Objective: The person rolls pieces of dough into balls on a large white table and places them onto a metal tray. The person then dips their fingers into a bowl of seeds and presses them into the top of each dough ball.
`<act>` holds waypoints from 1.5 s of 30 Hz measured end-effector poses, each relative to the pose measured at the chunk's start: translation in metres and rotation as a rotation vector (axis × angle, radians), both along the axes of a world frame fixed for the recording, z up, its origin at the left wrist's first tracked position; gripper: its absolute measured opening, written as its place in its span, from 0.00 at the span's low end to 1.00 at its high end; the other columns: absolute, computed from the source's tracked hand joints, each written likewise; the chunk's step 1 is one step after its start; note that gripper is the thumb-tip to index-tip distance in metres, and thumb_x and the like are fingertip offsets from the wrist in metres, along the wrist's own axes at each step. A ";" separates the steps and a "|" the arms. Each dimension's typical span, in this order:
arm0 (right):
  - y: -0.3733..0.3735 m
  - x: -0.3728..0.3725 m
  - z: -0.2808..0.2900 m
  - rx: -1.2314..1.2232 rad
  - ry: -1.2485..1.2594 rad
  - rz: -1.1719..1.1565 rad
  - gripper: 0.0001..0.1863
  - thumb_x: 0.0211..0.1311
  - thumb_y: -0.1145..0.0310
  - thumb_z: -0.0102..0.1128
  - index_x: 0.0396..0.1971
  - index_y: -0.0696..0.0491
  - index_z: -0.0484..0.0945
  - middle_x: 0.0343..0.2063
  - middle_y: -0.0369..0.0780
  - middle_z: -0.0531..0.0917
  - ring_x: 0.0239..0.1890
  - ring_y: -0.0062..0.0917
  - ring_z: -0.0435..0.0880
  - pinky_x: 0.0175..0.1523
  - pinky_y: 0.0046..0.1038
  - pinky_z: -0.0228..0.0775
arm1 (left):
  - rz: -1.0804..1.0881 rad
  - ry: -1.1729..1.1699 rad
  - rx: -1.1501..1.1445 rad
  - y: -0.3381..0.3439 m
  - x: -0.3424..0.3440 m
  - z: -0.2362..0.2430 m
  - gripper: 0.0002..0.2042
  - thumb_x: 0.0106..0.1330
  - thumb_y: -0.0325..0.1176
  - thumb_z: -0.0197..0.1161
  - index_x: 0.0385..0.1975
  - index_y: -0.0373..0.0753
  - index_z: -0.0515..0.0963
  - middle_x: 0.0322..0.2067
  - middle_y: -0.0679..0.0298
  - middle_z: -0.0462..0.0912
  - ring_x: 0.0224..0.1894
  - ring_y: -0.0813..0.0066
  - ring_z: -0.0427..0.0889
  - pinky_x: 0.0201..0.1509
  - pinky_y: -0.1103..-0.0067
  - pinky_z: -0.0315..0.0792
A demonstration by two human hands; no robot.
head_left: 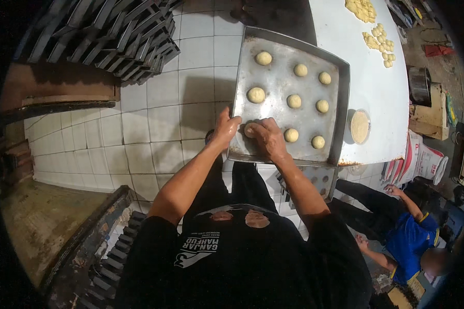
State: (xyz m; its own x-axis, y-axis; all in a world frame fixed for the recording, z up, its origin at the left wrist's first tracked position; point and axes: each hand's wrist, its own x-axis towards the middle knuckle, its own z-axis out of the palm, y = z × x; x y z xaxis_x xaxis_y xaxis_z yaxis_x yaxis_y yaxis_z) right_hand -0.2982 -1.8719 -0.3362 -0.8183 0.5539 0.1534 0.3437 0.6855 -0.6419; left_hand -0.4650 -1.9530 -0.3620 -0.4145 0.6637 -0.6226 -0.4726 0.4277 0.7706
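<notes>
A square metal baking tray with raised sides lies partly over the table's left edge. Round pale dough balls sit on it in spaced rows. My left hand grips the tray's left side near its front corner, thumb over the rim. Inside the tray, my right hand has its fingers bent round a dough ball at the front left. Those fingers hide part of that ball, so I cannot tell whether it touches the tray bottom.
On the white table stand a bowl of pale crumbs and yellow dough pieces. A person in a blue shirt is at the lower right. Stacked metal racks rise at the upper left. White tiles cover the floor.
</notes>
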 end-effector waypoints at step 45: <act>0.176 0.049 -0.014 -1.382 0.277 -0.378 0.12 0.74 0.67 0.57 0.38 0.62 0.81 0.30 0.37 0.83 0.31 0.21 0.77 0.43 0.23 0.69 | -0.028 0.006 0.026 -0.002 -0.001 -0.025 0.24 0.59 0.26 0.56 0.58 0.32 0.74 0.46 0.57 0.82 0.46 0.67 0.80 0.53 0.71 0.74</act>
State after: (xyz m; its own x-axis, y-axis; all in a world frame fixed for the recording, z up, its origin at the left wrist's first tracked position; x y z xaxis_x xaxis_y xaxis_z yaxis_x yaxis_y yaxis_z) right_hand -0.2490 -1.6955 -0.3501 -0.6271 0.5586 -0.5429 0.1178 -0.6209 -0.7750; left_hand -0.4659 -1.9546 -0.3867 -0.3993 0.6914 -0.6021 -0.4557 0.4202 0.7847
